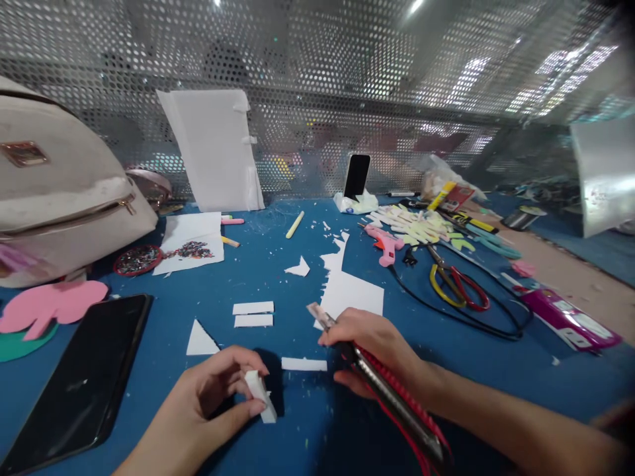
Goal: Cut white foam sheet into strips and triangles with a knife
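Red-and-black utility knife [404, 403] angled up from the near side, its blade [317, 314] pointing forward and to the left, you grip it in a closed right hand [377, 347] over the blue tabletop [169, 297]. Your left hand [218, 396], narrowed to a pinch, holds a small white piece [260, 396] between thumb and fingers, just left of a lone white strip [304, 364]; whether the piece touches the table cannot be told. For clean handling, the piece would best be pressed flat, your left fingertips drawn back from the blade's line, and any cut made in light, repeated strokes. Tilted in your grasp, the piece has its long axis running from far left to near right, the nearer end aimed toward you; the lone strip lies crosswise, its long axis running left to right.
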Demonstrator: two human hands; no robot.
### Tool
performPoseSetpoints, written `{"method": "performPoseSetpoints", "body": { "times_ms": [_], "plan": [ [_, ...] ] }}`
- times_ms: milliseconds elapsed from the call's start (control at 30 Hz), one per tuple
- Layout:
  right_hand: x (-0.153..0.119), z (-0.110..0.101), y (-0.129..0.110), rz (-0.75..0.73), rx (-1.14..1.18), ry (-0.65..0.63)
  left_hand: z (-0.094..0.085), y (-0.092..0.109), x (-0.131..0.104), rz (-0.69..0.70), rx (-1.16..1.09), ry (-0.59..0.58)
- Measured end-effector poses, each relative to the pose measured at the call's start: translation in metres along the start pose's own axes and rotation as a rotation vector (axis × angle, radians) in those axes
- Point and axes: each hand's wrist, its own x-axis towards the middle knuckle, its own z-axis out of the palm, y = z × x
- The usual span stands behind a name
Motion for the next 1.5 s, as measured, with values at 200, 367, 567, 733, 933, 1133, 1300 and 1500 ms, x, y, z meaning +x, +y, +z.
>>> {"method": "performPoseSetpoints", "body": {
  "times_ms": [200, 367, 567, 733, 933, 1133, 1300, 1500],
  "plan": [
    [0.013, -0.039, 0.024, 0.014, -0.384, -0.195, -0.008, -0.008, 0.003, 0.037, -0.003, -0.043],
    [0.013, -0.065, 0.044, 0.084, -0.406, -0.286, -0.008, -0.005, 0.0, 0.109, 0.044, -0.059],
    [0.021, -0.077, 0.034, 0.113, -0.407, -0.245, -0.006, 0.0, -0.002, 0.172, 0.057, -0.078],
    [0.043, -0.053, -0.034, 0.274, 0.275, -0.207, -0.007, -0.002, 0.0, 0.208, 0.049, -0.078],
    [0.055, 0.016, -0.057, 0.271, 0.602, -0.235, -0.008, -0.004, 0.004, 0.223, 0.055, -0.09],
    [0.059, 0.034, -0.044, 0.292, 0.736, -0.226, -0.009, -0.006, 0.004, 0.229, 0.069, -0.095],
    [0.058, 0.033, -0.043, 0.298, 0.741, -0.263, -0.007, -0.003, 0.001, 0.283, 0.144, -0.132],
    [0.058, 0.032, -0.042, 0.259, 0.67, -0.295, -0.009, 0.005, -0.001, 0.481, 0.435, -0.095]
  ]
}}
